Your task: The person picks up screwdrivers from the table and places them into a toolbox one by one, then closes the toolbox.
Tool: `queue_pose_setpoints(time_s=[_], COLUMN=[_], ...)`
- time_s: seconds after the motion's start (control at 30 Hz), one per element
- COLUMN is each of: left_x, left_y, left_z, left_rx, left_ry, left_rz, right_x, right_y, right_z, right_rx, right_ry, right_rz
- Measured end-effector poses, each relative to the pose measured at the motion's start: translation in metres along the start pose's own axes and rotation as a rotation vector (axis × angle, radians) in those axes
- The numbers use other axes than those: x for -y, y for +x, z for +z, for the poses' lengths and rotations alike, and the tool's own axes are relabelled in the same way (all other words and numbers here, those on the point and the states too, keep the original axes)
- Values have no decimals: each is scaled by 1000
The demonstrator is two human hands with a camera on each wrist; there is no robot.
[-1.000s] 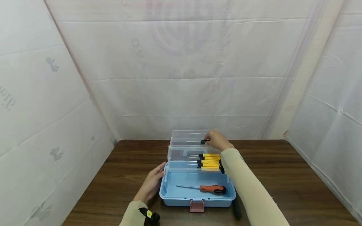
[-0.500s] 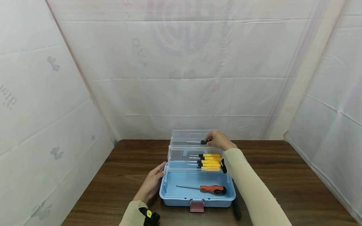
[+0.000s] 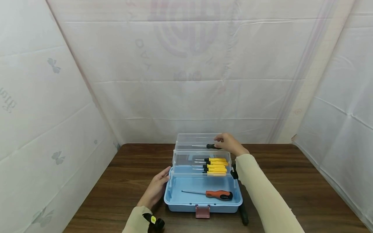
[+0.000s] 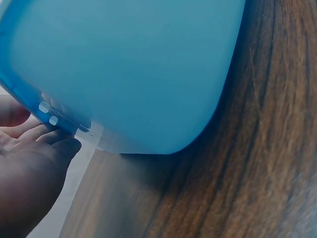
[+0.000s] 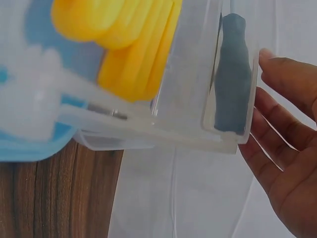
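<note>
A light blue toolbox [image 3: 175, 207] stands unlatched, with clear trays raised in tiers behind it. My left hand [image 3: 155, 191] rests its outstretched fingers against the box's left side; the left wrist view shows them at the blue wall's edge. A dark-handled screwdriver [image 3: 214, 146] lies in the uppermost clear tray [image 5: 208, 64]. My right hand [image 3: 229, 144] is by that tray's right end, fingers loose and apart from the handle, fingertips beside the tray wall. Several yellow-handled screwdrivers [image 3: 216, 166] lie in the lower clear tray. An orange and black screwdriver [image 3: 217, 194] lies in the box bottom.
A dark handle [image 3: 243, 216] lies on the wooden table [image 3: 116, 194], right of the box and partly hidden by it. The pink latch [image 3: 202, 212] hangs at the front. White sheeting [image 3: 186, 97] surrounds the table at the back and sides.
My right hand has let go of the dark screwdriver and drawn slightly right, leaving it in the upper tray. The left hand and box have stayed put.
</note>
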State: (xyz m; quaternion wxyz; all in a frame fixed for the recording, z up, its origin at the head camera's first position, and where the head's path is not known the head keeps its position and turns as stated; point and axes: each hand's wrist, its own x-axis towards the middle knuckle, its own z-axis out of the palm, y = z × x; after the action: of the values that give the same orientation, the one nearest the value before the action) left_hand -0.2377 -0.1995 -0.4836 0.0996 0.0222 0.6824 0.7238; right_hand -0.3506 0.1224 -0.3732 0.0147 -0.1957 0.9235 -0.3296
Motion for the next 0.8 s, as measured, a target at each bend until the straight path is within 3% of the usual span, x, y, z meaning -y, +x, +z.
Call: queue_pose_setpoints(time_s=[0.33, 0.8], left_x=[-1, 0], left_y=[0, 1], left_z=[2, 1], left_rx=[-1, -5], left_ry=[3, 3], left_rz=[-4, -6], right_x=[-7, -30], right_y=[-19, -60], right_z=[-13, -29], right_rx=[-66, -175], right_ry=[7, -16], right_rz=[15, 20])
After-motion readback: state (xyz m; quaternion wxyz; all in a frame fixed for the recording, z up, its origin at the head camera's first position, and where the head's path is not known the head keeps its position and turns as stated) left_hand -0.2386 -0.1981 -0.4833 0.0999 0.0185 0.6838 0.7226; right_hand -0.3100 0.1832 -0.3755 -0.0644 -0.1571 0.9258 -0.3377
